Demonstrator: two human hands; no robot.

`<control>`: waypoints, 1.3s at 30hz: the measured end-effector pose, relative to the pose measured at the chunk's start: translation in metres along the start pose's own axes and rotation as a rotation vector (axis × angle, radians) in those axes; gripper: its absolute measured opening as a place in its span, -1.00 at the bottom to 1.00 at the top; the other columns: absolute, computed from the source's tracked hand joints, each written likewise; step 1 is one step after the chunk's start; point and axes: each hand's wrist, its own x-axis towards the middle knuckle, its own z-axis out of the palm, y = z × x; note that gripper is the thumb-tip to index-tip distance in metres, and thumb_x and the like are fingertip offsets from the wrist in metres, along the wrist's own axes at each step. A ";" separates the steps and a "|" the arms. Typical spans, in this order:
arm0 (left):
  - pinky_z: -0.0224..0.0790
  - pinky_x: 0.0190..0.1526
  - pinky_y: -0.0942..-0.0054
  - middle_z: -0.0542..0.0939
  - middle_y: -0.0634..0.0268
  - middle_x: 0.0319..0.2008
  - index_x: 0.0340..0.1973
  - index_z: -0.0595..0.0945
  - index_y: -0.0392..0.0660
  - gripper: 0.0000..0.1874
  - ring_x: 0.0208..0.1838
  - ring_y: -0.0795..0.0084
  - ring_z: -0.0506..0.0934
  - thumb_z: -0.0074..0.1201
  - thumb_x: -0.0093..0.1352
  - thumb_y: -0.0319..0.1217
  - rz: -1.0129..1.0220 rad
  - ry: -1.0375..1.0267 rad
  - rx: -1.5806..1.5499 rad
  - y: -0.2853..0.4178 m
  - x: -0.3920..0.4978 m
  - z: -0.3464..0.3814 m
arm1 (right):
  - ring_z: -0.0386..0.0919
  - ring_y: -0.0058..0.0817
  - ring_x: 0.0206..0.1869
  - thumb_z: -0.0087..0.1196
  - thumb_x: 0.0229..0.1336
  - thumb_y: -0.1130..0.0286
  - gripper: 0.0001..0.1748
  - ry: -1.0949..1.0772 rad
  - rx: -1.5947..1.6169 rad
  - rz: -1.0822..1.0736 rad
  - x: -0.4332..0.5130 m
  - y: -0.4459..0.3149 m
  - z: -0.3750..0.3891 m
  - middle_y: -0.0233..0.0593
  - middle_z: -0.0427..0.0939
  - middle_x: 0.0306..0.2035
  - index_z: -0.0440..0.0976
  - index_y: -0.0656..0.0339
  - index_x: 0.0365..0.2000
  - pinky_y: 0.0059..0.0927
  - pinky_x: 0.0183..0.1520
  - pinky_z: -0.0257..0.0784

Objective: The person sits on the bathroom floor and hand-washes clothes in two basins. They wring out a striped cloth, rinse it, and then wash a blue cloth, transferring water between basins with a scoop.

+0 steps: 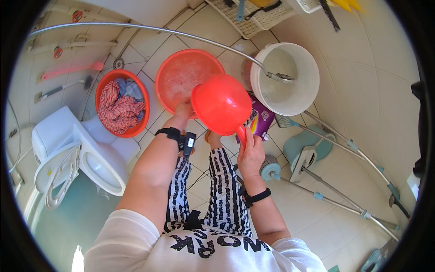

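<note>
My right hand (pixel 251 152) grips the handle of a red plastic dipper (pixel 222 103). The dipper is tilted over the near right side of a red basin (pixel 180 68), and its rounded underside faces me. Whitish, sudsy-looking water lies in the basin on the tiled floor. At the dipper's left edge is my left hand (pixel 183 108), over the basin's near rim. Its fingers are partly hidden, so I cannot tell whether they hold the dipper. Beneath the dipper, a purple printed packet (pixel 262 117) is partly covered.
A metal shower hose (pixel 163 30) arches across to a shower head (pixel 280 77) at a white bucket (pixel 314 81) of water. An orange tub (pixel 146 115) holds crumpled cloth (pixel 120 114). At left stands a toilet (pixel 102 170); long-handled cleaning tools (pixel 326 200) lie at right.
</note>
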 end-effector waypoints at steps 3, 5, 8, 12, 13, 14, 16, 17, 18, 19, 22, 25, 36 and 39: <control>0.47 -0.15 0.46 0.63 0.27 -0.16 0.06 0.57 -0.12 -0.71 -0.18 0.44 0.58 0.01 0.47 -0.34 0.021 0.042 0.145 -0.005 0.002 -0.015 | 0.52 -0.04 -0.10 0.19 0.09 0.54 -0.35 0.040 0.001 0.057 0.012 0.019 -0.012 -0.06 0.45 -0.09 0.32 0.13 0.22 -0.14 -0.09 0.48; 0.47 -0.16 0.45 0.63 0.28 -0.19 0.03 0.58 -0.09 -0.74 -0.18 0.44 0.59 0.03 0.47 -0.32 -0.024 0.105 0.174 -0.011 0.002 -0.027 | 0.54 -0.12 -0.13 0.17 0.16 0.48 -0.42 0.140 0.110 0.163 0.026 0.040 -0.022 -0.05 0.48 -0.15 0.34 0.15 0.21 -0.19 -0.10 0.48; 0.46 -0.17 0.46 0.62 0.31 -0.21 -0.01 0.58 -0.07 -0.78 -0.18 0.45 0.58 0.05 0.46 -0.34 -0.030 0.115 0.143 -0.018 -0.005 -0.044 | 0.54 -0.31 -0.29 0.11 0.26 0.39 -0.53 0.182 0.417 0.418 0.062 0.082 -0.031 -0.14 0.53 -0.26 0.36 0.23 0.16 -0.31 -0.27 0.46; 0.44 -0.25 0.52 0.62 0.33 -0.21 -0.04 0.58 -0.08 -0.80 -0.21 0.47 0.58 0.06 0.46 -0.36 -0.067 0.158 0.105 -0.027 -0.015 -0.055 | 0.42 -0.52 -0.59 -0.01 0.39 0.10 -0.62 -0.076 0.877 0.909 0.132 0.145 -0.018 -0.33 0.49 -0.49 0.43 0.22 -0.04 -0.42 -0.59 0.33; 0.43 -0.28 0.54 0.62 0.33 -0.20 -0.04 0.57 -0.08 -0.80 -0.21 0.48 0.59 0.05 0.46 -0.36 -0.081 0.167 0.098 -0.029 -0.017 -0.056 | 0.40 -0.51 -0.61 -0.02 0.39 0.08 -0.63 -0.127 0.912 0.960 0.149 0.159 -0.011 -0.32 0.48 -0.50 0.44 0.20 -0.09 -0.40 -0.61 0.32; 0.42 -0.30 0.56 0.63 0.34 -0.20 -0.04 0.57 -0.09 -0.81 -0.22 0.48 0.59 0.04 0.46 -0.37 -0.097 0.176 0.092 -0.032 -0.019 -0.057 | 0.38 -0.50 -0.63 -0.03 0.39 0.05 -0.63 -0.179 0.940 1.023 0.166 0.171 -0.004 -0.32 0.47 -0.52 0.44 0.17 -0.13 -0.39 -0.63 0.31; 0.41 -0.31 0.58 0.63 0.34 -0.19 -0.05 0.57 -0.09 -0.82 -0.23 0.50 0.59 0.04 0.46 -0.38 -0.113 0.175 0.096 -0.037 -0.021 -0.059 | 0.37 -0.51 -0.63 -0.02 0.38 0.03 -0.65 -0.220 0.945 1.112 0.193 0.193 0.012 -0.35 0.45 -0.55 0.43 0.13 -0.23 -0.43 -0.61 0.30; 0.41 -0.31 0.58 0.63 0.34 -0.19 -0.07 0.58 -0.09 -0.83 -0.23 0.50 0.59 0.03 0.46 -0.39 -0.113 0.164 0.103 -0.039 -0.022 -0.059 | 0.37 -0.52 -0.63 -0.01 0.37 0.02 -0.65 -0.250 0.983 1.110 0.203 0.201 0.021 -0.36 0.44 -0.56 0.43 0.11 -0.28 -0.45 -0.60 0.30; 0.41 -0.30 0.58 0.64 0.35 -0.19 -0.09 0.58 -0.10 -0.84 -0.22 0.51 0.59 0.03 0.46 -0.39 -0.114 0.152 0.113 -0.041 -0.022 -0.059 | 0.38 -0.48 -0.64 -0.02 0.38 0.03 -0.64 -0.267 0.918 1.177 0.211 0.208 0.027 -0.33 0.45 -0.56 0.44 0.12 -0.31 -0.39 -0.61 0.30; 0.41 -0.30 0.58 0.64 0.35 -0.18 -0.10 0.59 -0.10 -0.85 -0.22 0.52 0.60 0.03 0.46 -0.40 -0.122 0.168 0.153 -0.043 -0.022 -0.059 | 0.39 -0.44 -0.66 -0.02 0.38 0.03 -0.63 -0.290 0.889 1.193 0.218 0.214 0.035 -0.31 0.47 -0.56 0.46 0.14 -0.33 -0.33 -0.62 0.30; 0.41 -0.26 0.55 0.65 0.36 -0.18 -0.12 0.60 -0.09 -0.86 -0.22 0.53 0.60 0.05 0.45 -0.39 -0.134 0.165 0.183 -0.046 -0.023 -0.056 | 0.43 -0.37 -0.64 -0.03 0.37 0.01 -0.57 -0.360 0.713 1.153 0.233 0.222 0.057 -0.26 0.49 -0.58 0.48 0.17 -0.42 -0.24 -0.60 0.33; 0.41 -0.23 0.53 0.65 0.37 -0.17 -0.10 0.60 -0.09 -0.85 -0.22 0.53 0.60 0.05 0.45 -0.38 -0.118 0.157 0.209 -0.044 -0.025 -0.049 | 0.43 -0.38 -0.63 0.02 0.36 0.06 -0.59 -0.393 0.523 1.053 0.248 0.218 0.079 -0.26 0.48 -0.58 0.46 0.23 -0.41 -0.27 -0.62 0.31; 0.41 -0.10 0.49 0.64 0.39 -0.14 -0.05 0.59 -0.05 -0.81 -0.14 0.53 0.60 0.03 0.46 -0.34 -0.051 0.087 0.270 -0.054 -0.033 -0.070 | 0.41 -0.52 -0.63 0.18 0.25 0.23 -0.77 -0.305 0.894 0.978 0.255 0.188 0.112 -0.34 0.50 -0.57 0.51 0.18 -0.40 -0.42 -0.61 0.33; 0.41 -0.09 0.45 0.64 0.38 -0.13 -0.03 0.58 -0.04 -0.80 -0.12 0.50 0.60 0.03 0.47 -0.32 -0.065 0.109 0.261 -0.055 -0.037 -0.084 | 0.40 -0.61 -0.61 0.23 0.19 0.32 -0.85 -0.326 1.042 0.999 0.231 0.194 0.094 -0.39 0.49 -0.55 0.52 0.14 -0.38 -0.53 -0.59 0.31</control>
